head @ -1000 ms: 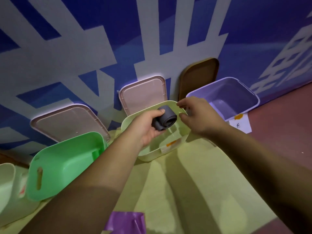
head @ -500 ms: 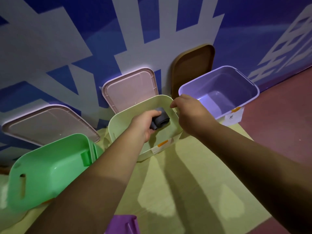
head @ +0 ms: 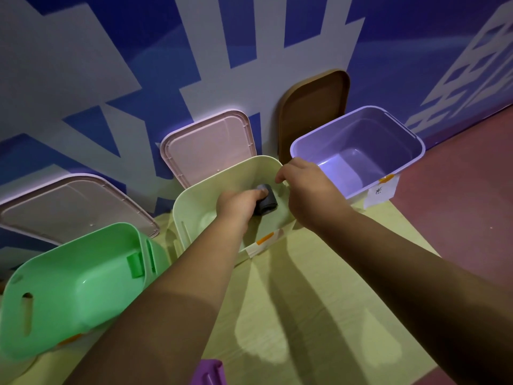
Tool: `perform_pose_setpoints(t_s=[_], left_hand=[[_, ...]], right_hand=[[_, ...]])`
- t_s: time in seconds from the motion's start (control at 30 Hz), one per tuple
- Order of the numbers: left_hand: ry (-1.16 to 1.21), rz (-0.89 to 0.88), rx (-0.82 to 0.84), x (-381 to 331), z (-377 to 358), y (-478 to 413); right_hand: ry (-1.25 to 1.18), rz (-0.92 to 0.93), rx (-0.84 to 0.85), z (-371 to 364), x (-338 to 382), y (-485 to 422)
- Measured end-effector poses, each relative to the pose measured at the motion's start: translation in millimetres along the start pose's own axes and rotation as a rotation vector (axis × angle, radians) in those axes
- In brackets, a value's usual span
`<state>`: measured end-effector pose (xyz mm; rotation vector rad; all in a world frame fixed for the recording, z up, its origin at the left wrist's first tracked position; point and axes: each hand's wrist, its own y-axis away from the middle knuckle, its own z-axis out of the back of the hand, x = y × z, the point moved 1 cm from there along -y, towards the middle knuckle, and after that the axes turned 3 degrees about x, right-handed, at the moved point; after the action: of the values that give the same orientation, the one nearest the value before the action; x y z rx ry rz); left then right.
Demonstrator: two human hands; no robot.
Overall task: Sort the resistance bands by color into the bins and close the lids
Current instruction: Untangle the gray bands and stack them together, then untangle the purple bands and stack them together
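Note:
My left hand (head: 238, 207) reaches down inside the pale yellow bin (head: 194, 207) and grips a rolled dark grey resistance band (head: 267, 200) low in the bin. At the bin's right rim, my right hand (head: 308, 193) holds the edge with curled fingers. A green bin (head: 69, 287) stands at the left and a purple bin (head: 358, 151) at the right, both with nothing showing inside. A purple thing (head: 209, 372), partly cut off, lies at the bottom edge.
Three lids lean against the blue-and-white wall: a pinkish one (head: 72, 207) at the left, a pink one (head: 208, 145) behind the yellow bin, a brown one (head: 313, 109) behind the purple bin. The bins stand on a yellow mat (head: 305, 315); red floor (head: 458, 212) lies to the right.
My left hand has lowered the grey band from above the yellow bin's rim down into the bin. My right hand stays on the rim. The camera has moved closer.

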<state>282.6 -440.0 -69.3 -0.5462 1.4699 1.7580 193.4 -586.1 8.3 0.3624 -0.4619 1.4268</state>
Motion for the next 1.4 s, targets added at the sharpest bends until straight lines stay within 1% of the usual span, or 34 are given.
perform_pose_setpoints(t_s=[0.13,0.2,0.33,0.47,0.53,0.77,0.87,0.97,1.1,1.17,1.27,1.33,1.4], left_hand=[[-0.163,-0.021,-0.066,-5,-2,2],[-0.198,-0.013,-0.079,-9,-3,5],[-0.045,0.024,-0.041,-2,-5,-5],[-0.024,-0.009,-0.022,-1,-5,4],[-0.099,-0.008,-0.018,-2,-6,6],[-0.52,-0.02,0.051,-25,-10,25],[-0.585,-0.051,0.053,-35,0,42],[-0.537,-0.135,0.072,-42,28,65],[-0.366,-0.231,0.137,-36,87,112],[-0.296,-0.293,0.157,-21,122,143],[-0.288,-0.361,0.165,14,177,190],[-0.298,-0.376,0.155,45,208,211],[-0.319,-0.378,0.137,87,236,222]], right_hand=[[0.001,-0.013,0.004,2,2,1],[-0.008,-0.025,0.005,2,4,2],[-0.008,-0.074,0.034,4,7,1],[-0.01,-0.099,0.055,5,9,0],[0.001,-0.093,0.055,5,10,1],[0.012,-0.074,0.047,7,12,1],[-0.001,-0.074,0.046,11,15,5],[-0.014,-0.093,0.037,13,21,14],[-0.076,-0.086,-0.083,12,45,41],[-0.14,-0.029,-0.147,4,65,59],[-0.228,0.101,-0.214,-20,103,91],[-0.306,0.184,-0.193,-40,129,113],[-0.355,0.263,-0.125,-64,153,133]])
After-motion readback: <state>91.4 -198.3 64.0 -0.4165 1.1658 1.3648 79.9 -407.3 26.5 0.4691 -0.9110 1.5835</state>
